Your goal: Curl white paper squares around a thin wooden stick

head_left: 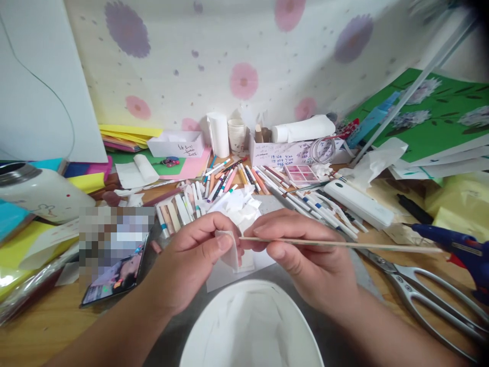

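Between thumb and fingers, my left hand (202, 250) pinches a small folded piece of white paper (229, 255). My right hand (305, 255) grips a thin, pale wooden stick (382, 247) that lies nearly level and runs out to the right. The stick's left tip is close to the paper; whether they touch I cannot tell. Below both hands stands a round white bowl (250, 316) with whitish contents that I cannot make out. A white sheet (217, 278) lies under the hands, and crumpled white paper (244, 206) sits just behind them.
Scissors (416, 285) and a blue glue gun (454, 239) lie at the right. Many markers (229, 178) spread across the back of the table. A phone (118, 270) and a white bottle (42, 191) are at the left. A white box (282, 155) stands by the back wall.
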Available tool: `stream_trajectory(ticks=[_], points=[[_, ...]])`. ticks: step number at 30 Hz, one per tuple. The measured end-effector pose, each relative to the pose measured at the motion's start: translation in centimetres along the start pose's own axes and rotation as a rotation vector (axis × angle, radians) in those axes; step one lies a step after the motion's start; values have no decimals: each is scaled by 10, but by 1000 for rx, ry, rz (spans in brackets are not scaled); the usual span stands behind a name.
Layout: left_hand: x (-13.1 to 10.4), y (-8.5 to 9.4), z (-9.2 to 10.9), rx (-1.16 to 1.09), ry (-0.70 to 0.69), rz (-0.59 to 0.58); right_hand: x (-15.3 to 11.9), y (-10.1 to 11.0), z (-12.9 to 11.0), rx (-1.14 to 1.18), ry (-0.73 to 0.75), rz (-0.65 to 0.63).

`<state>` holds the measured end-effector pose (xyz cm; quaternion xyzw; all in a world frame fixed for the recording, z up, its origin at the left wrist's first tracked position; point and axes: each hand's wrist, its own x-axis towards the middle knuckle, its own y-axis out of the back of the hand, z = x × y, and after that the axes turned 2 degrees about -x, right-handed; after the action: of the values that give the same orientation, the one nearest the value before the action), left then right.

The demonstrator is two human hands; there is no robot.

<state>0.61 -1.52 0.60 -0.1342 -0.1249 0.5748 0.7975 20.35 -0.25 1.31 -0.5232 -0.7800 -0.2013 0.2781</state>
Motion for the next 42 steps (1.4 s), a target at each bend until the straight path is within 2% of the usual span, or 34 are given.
stream_trajectory(ticks=[7, 14, 17, 21, 24, 28, 35, 42], points=[[-1, -1, 1, -119, 63, -88, -1, -4, -5, -46, 33, 10], [-2, -6, 5, -190, 90, -62, -1, -4, -6, -50, 45, 0], [-2, -6, 5, -77, 21, 13, -2, -3, -4, -45, 43, 35], [-2, -3, 2, 196, -126, 117, -6, -2, 2, 119, -37, 82], [-2, 0, 1, 401, -248, 94, -6, -1, 6, 177, -22, 102], [-1, 0, 3, 566, -387, 71, -3, 0, 5, 86, 17, 73], [1, -4, 8, 730, -466, 131, -3, 1, 2, -8, 19, 48], [-1, -10, 11, 796, -437, 202, -1, 1, 0, -85, 71, 18]])
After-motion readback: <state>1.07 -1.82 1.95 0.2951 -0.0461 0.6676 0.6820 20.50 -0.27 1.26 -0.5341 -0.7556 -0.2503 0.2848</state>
